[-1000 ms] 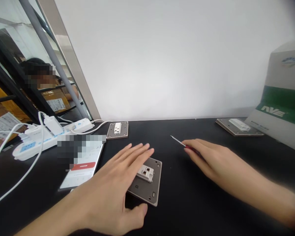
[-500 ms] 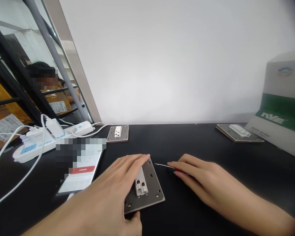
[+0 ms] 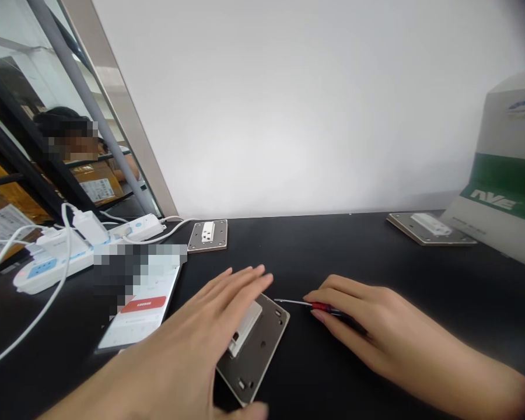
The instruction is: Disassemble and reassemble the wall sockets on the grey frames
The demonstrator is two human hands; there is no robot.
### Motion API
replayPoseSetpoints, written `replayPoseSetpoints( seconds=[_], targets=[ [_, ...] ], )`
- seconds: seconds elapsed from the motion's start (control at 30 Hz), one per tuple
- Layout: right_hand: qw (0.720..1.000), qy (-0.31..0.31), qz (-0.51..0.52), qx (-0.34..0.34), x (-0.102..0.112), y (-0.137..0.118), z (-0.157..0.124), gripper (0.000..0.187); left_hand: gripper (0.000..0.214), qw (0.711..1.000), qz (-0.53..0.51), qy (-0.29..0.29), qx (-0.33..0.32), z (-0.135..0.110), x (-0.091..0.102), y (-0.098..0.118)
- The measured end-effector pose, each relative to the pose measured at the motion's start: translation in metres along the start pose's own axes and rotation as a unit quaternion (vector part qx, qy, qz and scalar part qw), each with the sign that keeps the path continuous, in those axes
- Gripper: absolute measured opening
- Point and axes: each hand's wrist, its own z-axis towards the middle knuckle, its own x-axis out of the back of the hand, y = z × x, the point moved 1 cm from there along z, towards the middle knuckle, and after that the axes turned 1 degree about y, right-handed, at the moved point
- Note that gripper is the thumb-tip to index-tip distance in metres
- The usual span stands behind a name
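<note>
My left hand [image 3: 205, 332] spreads over a grey-brown wall socket panel [image 3: 262, 350], its fingers at the upper edge and its thumb at the lower edge. The panel lies tilted on the table with its white socket module [image 3: 245, 329] facing up, partly hidden by my fingers. My right hand [image 3: 354, 326] grips a small red-handled screwdriver [image 3: 321, 305]. The screwdriver's thin metal shaft points left, and its tip stops just above the panel's upper corner, apart from it.
Two more socket panels [image 3: 207, 235] lie at the back of the black table [image 3: 332, 251], with another [image 3: 431, 227] by a white-and-green NVE box [image 3: 503, 198]. On the left are a white power strip [image 3: 52, 274] with cables and a phone [image 3: 142, 309]. A person [image 3: 74, 140] appears behind glass.
The socket panel has turned clockwise under my left hand since the earlier frames. My right hand has come closer to the panel, bringing the screwdriver tip beside it.
</note>
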Motion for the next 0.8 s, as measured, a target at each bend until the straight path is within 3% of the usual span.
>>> replayPoseSetpoints(
  seconds=[0.1, 0.17, 0.27, 0.33, 0.6, 0.73, 0.8],
  targets=[
    [1.000, -0.006, -0.003, -0.010, 0.001, 0.001, 0.000, 0.025, 0.112, 0.995, -0.009, 0.037, 0.088, 0.005, -0.009, 0.002],
    [1.000, -0.013, -0.004, -0.017, 0.003, 0.002, 0.000, 0.024, 0.103, 0.994, -0.015, 0.028, 0.108, 0.005, -0.011, 0.000],
    [0.999, -0.026, 0.005, -0.029, 0.007, 0.001, 0.001, 0.023, 0.086, 0.998, -0.029, -0.006, 0.058, -0.001, -0.005, -0.007],
    [0.999, -0.033, 0.011, -0.032, 0.010, -0.001, 0.002, 0.022, 0.089, 0.999, -0.034, -0.002, 0.029, -0.004, -0.002, -0.010],
    [0.998, -0.048, 0.010, -0.028, 0.010, -0.003, 0.007, 0.019, 0.106, 0.992, -0.098, -0.022, 0.081, 0.011, -0.010, 0.011],
    [0.997, -0.077, 0.015, -0.020, 0.011, -0.002, 0.013, 0.021, 0.095, 0.995, -0.066, -0.056, 0.048, 0.011, -0.005, 0.011],
    [0.999, -0.054, 0.003, 0.000, 0.014, -0.003, 0.016, 0.020, 0.092, 0.997, -0.044, -0.058, 0.023, 0.009, -0.003, 0.009]
  ],
)
